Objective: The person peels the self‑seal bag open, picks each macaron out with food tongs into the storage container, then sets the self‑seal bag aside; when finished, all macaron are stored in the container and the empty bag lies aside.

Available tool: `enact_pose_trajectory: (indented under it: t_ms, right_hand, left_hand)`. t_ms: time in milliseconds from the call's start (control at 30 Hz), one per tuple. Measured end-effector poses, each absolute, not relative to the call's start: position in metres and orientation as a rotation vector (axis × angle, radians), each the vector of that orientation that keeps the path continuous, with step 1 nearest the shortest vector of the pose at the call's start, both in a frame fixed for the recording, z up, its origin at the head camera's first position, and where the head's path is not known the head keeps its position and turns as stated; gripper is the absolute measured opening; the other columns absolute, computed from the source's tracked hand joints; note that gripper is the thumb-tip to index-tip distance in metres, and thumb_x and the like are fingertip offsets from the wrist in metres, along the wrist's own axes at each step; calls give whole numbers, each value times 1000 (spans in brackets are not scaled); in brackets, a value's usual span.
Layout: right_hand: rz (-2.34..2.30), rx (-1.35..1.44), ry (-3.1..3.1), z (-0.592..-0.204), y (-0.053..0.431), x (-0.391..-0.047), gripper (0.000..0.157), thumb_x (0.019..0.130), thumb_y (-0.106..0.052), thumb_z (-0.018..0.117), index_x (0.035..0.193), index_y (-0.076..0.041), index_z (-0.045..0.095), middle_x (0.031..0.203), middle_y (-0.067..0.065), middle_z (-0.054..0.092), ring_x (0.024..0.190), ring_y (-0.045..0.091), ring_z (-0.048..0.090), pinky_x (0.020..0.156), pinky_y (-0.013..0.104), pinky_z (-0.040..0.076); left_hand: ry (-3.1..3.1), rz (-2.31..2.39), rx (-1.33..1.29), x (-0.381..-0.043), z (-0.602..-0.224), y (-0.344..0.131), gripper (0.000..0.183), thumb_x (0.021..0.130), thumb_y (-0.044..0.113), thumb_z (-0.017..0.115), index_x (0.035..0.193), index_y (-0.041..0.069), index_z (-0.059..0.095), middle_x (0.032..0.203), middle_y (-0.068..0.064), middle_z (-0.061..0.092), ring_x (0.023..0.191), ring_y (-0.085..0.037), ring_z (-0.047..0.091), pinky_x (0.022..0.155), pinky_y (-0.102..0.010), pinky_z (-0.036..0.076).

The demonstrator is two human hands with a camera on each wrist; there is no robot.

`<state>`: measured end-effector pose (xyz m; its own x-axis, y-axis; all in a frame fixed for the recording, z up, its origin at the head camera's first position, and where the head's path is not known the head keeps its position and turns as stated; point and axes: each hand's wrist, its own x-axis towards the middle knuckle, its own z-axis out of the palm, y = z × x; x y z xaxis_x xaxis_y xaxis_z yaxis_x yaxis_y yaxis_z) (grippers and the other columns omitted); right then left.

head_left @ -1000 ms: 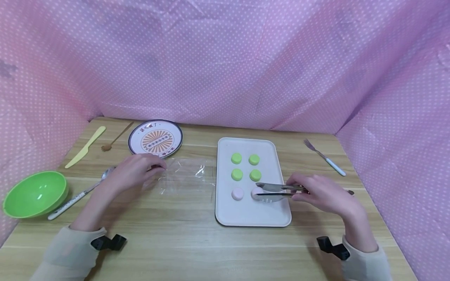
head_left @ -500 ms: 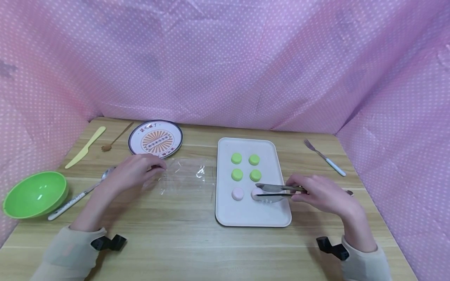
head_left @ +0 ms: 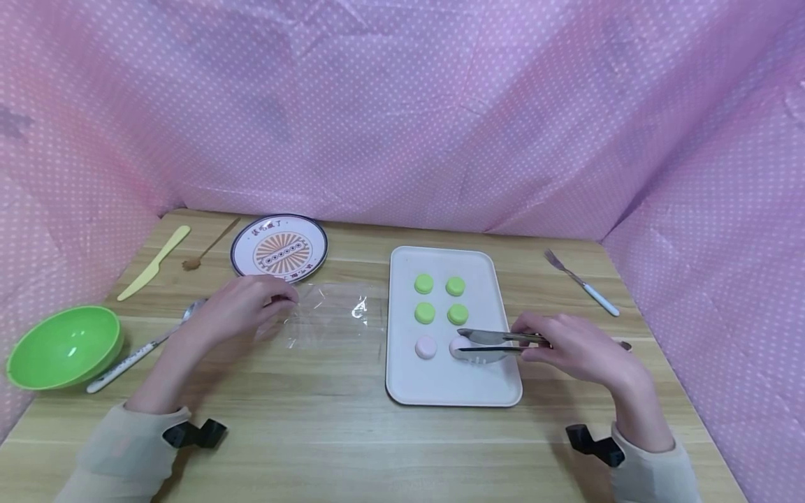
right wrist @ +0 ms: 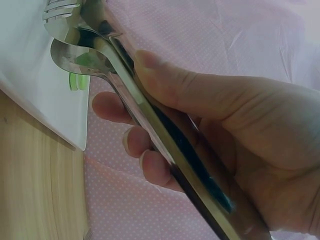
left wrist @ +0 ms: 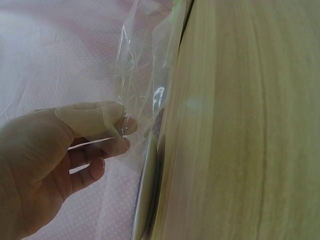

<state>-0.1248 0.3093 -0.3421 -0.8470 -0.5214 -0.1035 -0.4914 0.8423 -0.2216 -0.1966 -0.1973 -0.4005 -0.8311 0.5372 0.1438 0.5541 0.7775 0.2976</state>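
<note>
My left hand (head_left: 242, 307) pinches the edge of a clear plastic bag (left wrist: 137, 75) between thumb and fingers. In the head view the bag stretches right, toward the white tray (head_left: 402, 384). Metal serving tongs (right wrist: 145, 110) lie in the grip of my right hand (head_left: 578, 346), one arm ending in fork-like prongs. Their tips reach over the tray, around the right-hand pale pink macaron (head_left: 457, 345), partly hiding it. A second pale pink macaron (head_left: 425, 347) sits to its left. Behind them stand several green macarons (head_left: 424, 313) in two columns.
A patterned plate (head_left: 279, 248) lies behind my left hand. Left of it are a brown stirrer (head_left: 210, 244) and a yellow knife (head_left: 154, 264). A green bowl (head_left: 66, 348) and a spoon (head_left: 138, 354) occupy the near left. A fork (head_left: 581, 281) rests at the far right.
</note>
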Motion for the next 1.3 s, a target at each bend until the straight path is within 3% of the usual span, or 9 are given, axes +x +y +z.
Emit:
enact_pose_trajectory:
  t_ms: [1300]
  right_hand:
    - [-294,-746,2857,-339,308,-122,31,77,-34,76,103,-33,60,84,-19,63,67,-3,50,61,20,42]
  left_hand:
    - [-2981,-526,-871,-197,-398,-198,11,88,21,66,98,23,71,95,9,71,93,-11,65,83,-37,54]
